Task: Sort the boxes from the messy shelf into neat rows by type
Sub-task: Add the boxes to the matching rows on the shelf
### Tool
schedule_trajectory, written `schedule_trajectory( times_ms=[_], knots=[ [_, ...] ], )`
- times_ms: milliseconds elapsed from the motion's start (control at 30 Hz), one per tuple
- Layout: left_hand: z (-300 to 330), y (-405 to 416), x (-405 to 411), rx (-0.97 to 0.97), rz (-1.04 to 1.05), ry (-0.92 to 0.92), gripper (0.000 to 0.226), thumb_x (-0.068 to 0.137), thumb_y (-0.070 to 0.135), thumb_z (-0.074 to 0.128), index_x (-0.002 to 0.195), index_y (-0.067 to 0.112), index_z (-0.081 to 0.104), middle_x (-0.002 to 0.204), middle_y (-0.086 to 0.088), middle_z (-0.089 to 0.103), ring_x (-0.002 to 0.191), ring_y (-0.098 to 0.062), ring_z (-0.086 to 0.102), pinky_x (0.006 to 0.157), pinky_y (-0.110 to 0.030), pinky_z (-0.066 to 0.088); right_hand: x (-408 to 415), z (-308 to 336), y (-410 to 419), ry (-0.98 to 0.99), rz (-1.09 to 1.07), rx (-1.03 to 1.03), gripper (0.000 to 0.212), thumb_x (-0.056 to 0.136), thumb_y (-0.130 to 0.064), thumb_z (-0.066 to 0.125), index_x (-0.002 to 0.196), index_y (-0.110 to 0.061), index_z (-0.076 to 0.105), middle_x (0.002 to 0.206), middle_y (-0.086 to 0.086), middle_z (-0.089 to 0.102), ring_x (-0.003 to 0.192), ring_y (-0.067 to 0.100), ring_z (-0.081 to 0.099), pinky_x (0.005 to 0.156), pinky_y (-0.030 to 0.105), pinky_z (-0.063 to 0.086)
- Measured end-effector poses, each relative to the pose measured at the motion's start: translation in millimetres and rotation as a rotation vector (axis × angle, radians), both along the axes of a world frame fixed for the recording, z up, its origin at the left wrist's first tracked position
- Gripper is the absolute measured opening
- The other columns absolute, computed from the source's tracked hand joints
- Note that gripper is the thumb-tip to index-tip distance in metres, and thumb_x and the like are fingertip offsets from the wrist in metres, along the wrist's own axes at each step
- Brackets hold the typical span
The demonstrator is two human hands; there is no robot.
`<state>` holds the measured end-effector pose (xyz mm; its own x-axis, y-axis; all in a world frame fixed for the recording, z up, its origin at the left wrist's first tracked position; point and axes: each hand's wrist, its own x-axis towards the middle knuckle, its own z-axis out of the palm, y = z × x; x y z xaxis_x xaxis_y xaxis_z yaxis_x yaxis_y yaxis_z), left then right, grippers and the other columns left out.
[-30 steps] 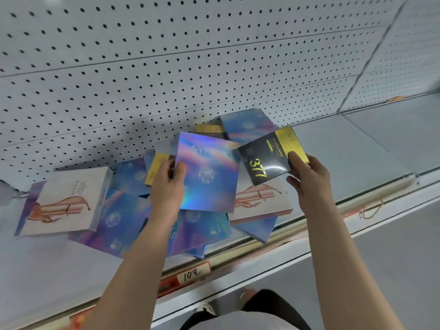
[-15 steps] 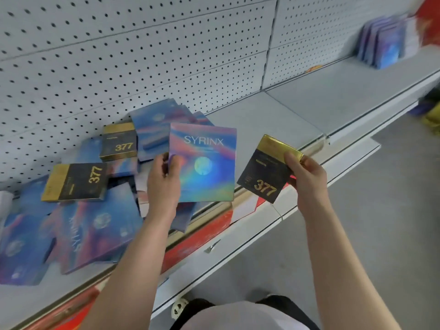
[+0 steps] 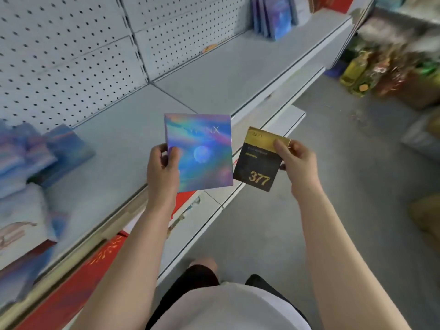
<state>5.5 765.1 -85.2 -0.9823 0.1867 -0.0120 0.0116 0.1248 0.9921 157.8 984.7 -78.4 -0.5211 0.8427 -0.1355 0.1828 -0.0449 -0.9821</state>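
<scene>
My left hand (image 3: 162, 172) grips a square holographic blue-purple box (image 3: 204, 151) by its lower left corner, holding it upright in front of the shelf edge. My right hand (image 3: 296, 160) pinches a smaller black-and-gold box marked 377 (image 3: 257, 163) by its gold top, just right of the holographic one. The messy pile of blue boxes (image 3: 35, 153) lies at the far left of the grey shelf (image 3: 119, 148), blurred, with a white box (image 3: 21, 222) below it. A neat upright row of blue boxes (image 3: 273, 15) stands far along the shelf at the upper right.
White pegboard (image 3: 71, 55) backs the shelf. A lower white shelf edge (image 3: 238, 194) and red price strip (image 3: 78, 287) run along the front. Colourful packaged goods (image 3: 385, 67) sit on the grey floor at the right.
The view has swung right along the shelf. Both hands have carried their boxes away from the pile, which now sits at the far left; the row of upright boxes is nearer.
</scene>
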Motion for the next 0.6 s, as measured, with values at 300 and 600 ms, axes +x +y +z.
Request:
schedule_trajectory(
  times_ms=[300, 600],
  knots=[
    [-11.6, 166.6, -53.2, 0.010, -0.124, -0.011, 0.009, 0.094, 0.032, 0.055, 0.101, 0.026, 0.057, 0.089, 0.008, 0.065, 0.075, -0.004, 0.059, 0.069, -0.023, 0.047, -23.7, -5.2, 139.7, -0.040, -0.114, 0.046, 0.013, 0.091, -0.035, 0.067, 0.086, -0.023, 0.066, 0.069, -0.013, 0.068, 0.062, 0.001, 0.062, 0.053, 0.019, 0.046],
    [10.3, 336.6, -123.6, 0.038, -0.254, -0.070, 0.003, 0.090, 0.038, 0.054, 0.092, 0.036, 0.056, 0.093, 0.004, 0.068, 0.094, -0.030, 0.067, 0.082, -0.050, 0.055, -83.1, 16.0, 287.5, -0.092, -0.228, 0.082, 0.017, 0.092, -0.037, 0.066, 0.084, -0.022, 0.064, 0.077, 0.002, 0.066, 0.070, 0.014, 0.057, 0.058, 0.030, 0.044]
  ],
)
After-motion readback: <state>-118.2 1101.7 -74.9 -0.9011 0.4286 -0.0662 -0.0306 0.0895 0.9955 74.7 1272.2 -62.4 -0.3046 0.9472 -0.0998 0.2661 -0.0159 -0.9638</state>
